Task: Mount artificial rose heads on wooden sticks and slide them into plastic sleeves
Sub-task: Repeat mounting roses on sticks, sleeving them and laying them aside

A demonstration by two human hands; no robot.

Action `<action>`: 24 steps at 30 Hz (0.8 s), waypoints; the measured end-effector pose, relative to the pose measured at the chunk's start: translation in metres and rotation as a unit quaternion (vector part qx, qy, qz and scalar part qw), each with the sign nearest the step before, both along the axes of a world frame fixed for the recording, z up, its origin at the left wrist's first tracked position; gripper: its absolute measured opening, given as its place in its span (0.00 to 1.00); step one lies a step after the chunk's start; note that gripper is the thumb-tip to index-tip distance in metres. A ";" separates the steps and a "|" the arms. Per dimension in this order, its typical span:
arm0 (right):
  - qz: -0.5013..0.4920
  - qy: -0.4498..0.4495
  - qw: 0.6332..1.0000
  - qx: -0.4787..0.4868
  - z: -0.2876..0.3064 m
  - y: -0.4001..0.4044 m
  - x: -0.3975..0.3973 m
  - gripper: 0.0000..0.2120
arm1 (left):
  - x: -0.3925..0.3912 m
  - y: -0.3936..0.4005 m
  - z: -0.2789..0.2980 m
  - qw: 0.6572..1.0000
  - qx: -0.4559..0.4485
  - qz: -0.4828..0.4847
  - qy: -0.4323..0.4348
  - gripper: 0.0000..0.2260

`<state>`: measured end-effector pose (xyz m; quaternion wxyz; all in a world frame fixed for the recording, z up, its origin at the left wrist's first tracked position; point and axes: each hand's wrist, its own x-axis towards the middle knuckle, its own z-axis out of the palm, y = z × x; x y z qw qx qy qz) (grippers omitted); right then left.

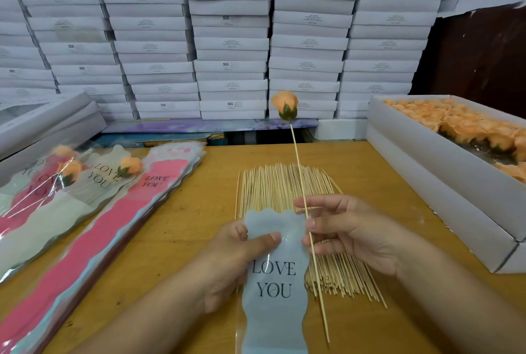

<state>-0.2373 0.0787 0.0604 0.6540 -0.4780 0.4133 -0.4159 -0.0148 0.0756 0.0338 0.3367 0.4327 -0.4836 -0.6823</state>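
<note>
Your left hand holds a pale blue plastic sleeve printed LOVE YOU, thumb pressed across its front near the scalloped top, fingers curled behind it. The sleeve hangs down toward you over the near edge of the wooden table, its lower end running out of view.

Your right hand pinches a wooden stick between thumb and fingers, just beside the sleeve's right edge. The stick leans up and away from you, and an orange rose head with a green base sits on its far tip. Its bare lower end points down past the sleeve toward the near edge; the stick is outside the sleeve, not yet in it.

Under both hands, a flat pile of loose sticks lies spread in the middle of the table.

Along the right edge stands a long white box filled with orange rose heads.

Toward the left edge lies a stack of empty pink and blue sleeves, running diagonally. Further left, at the far left corner, finished sleeved roses lie in a heap, beside a grey lidded box.

Beyond the far edge, white flat cartons are stacked in columns
</note>
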 end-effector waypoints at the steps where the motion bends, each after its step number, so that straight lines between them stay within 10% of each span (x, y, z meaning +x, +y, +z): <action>1: -0.004 0.003 1.000 0.001 0.000 0.000 0.000 0.17 | 0.000 0.000 -0.001 1.000 -0.003 0.004 -0.003 0.10; 24: -0.039 0.007 0.999 0.003 -0.004 -0.005 -0.002 0.20 | -0.001 0.004 0.000 0.999 0.033 0.017 -0.020 0.11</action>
